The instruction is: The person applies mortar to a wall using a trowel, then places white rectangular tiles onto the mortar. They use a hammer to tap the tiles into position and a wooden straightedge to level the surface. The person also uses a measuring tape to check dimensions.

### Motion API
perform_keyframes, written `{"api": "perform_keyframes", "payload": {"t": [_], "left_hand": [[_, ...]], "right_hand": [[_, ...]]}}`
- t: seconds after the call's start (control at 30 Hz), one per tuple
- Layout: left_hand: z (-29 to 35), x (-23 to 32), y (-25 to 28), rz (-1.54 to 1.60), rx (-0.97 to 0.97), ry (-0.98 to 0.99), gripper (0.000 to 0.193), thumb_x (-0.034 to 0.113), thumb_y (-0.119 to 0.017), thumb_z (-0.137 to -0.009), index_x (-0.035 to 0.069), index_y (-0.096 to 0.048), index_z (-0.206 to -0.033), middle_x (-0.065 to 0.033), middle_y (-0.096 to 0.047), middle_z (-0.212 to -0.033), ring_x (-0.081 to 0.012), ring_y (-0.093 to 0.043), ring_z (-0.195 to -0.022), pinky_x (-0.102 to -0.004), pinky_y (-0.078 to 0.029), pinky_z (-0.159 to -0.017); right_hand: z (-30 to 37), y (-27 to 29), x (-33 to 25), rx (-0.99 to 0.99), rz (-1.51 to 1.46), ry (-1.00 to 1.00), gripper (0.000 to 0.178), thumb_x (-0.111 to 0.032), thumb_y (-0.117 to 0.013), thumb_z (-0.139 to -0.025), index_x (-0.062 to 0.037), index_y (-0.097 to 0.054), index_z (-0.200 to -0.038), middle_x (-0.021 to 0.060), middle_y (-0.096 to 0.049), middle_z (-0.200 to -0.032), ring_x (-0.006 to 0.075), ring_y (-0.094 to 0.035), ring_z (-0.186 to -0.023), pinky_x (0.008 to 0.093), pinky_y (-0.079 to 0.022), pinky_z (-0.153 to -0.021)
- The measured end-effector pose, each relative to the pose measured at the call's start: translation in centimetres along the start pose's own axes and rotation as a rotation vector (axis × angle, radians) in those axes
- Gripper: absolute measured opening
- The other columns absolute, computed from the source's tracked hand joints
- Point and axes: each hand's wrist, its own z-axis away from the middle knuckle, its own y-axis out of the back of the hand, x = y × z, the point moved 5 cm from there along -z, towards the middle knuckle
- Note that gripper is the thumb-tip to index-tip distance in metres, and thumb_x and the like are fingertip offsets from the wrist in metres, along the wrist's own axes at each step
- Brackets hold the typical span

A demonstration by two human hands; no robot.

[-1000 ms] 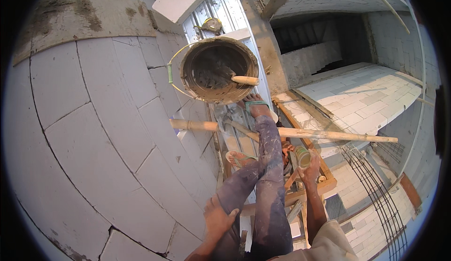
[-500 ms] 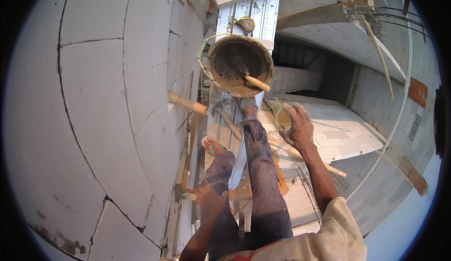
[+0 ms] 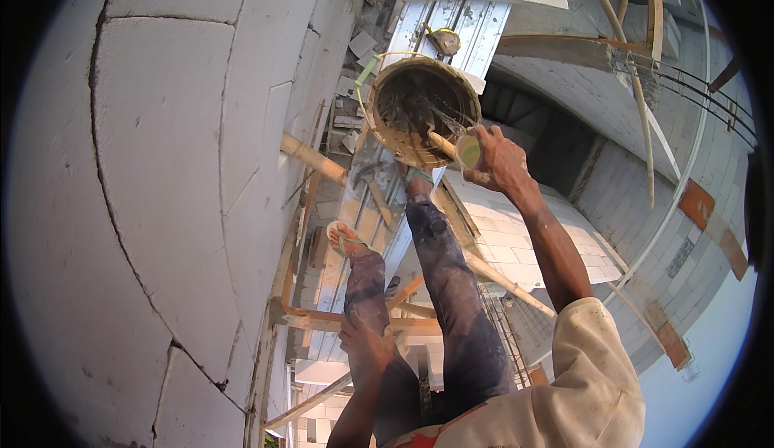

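My right hand (image 3: 504, 159) is closed around a clear cup (image 3: 468, 151), tipped toward the mortar bucket (image 3: 466, 93). Water streams from the cup's mouth into the bucket. Inside lies wet grey mortar (image 3: 403, 114), and a tool with a wooden handle (image 3: 441, 143) leans out over the near rim; its blade is hidden in the mix. The bucket's wire bail with a green grip (image 3: 367, 72) hangs to the left. My left hand (image 3: 367, 345) rests on my left leg near the knee, fingers laid over the trouser cloth, holding nothing.
A white block wall (image 3: 169, 150) rises close on the left. The bucket stands on a ribbed metal plank (image 3: 480, 33), with a mortar-smeared, yellow-edged object (image 3: 443, 41) beyond it. A hammer (image 3: 380, 200) lies near my feet. A bamboo pole (image 3: 314, 158) juts from the wall; lower levels show at right.
My right hand has moved forward and up with the cup, from beside the bucket to its rim. The cup has tipped and water now pours out. My left hand stays on my leg.
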Motion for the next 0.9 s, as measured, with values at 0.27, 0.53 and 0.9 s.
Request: {"api": "perform_keyframes", "payload": {"t": [0.27,0.53,0.9], "left_hand": [[-0.2,2.2,0.8,-0.024,-0.006,-0.001,0.097,0.042,-0.085,-0.076,-0.001,-0.036,-0.148,-0.0235,-0.044,-0.135,-0.0429,-0.048,-0.123,-0.0563,-0.043,-0.101],[-1.5,3.8,1.5,-0.134,-0.026,0.072,0.094,0.046,-0.082,-0.079,0.0,-0.037,-0.147,-0.023,-0.045,-0.133,-0.0411,-0.048,-0.123,-0.0567,-0.044,-0.102],[-8.6,9.2,7.5,0.18,0.208,-0.295,0.063,0.027,-0.075,-0.088,-0.002,-0.05,-0.139,-0.0224,-0.053,-0.136,-0.0415,-0.049,-0.129,-0.0521,-0.04,-0.108]], "right_hand": [[-1.3,1.0,0.8,-0.116,0.049,-0.045,0.078,-0.036,-0.085,-0.062,-0.0054,-0.058,-0.129,0.0216,-0.062,-0.1,0.0431,-0.07,-0.087,0.0516,-0.057,-0.077],[-2.5,1.3,2.2,-0.165,0.058,-0.056,0.073,-0.042,-0.086,-0.065,-0.0042,-0.059,-0.122,0.0253,-0.063,-0.104,0.044,-0.072,-0.087,0.0526,-0.059,-0.074],[0.9,8.2,6.2,0.321,-0.337,-0.079,0.083,-0.025,-0.083,-0.065,-0.0084,-0.05,-0.14,0.017,-0.059,-0.126,0.036,-0.064,-0.115,0.0449,-0.055,-0.099]]}}
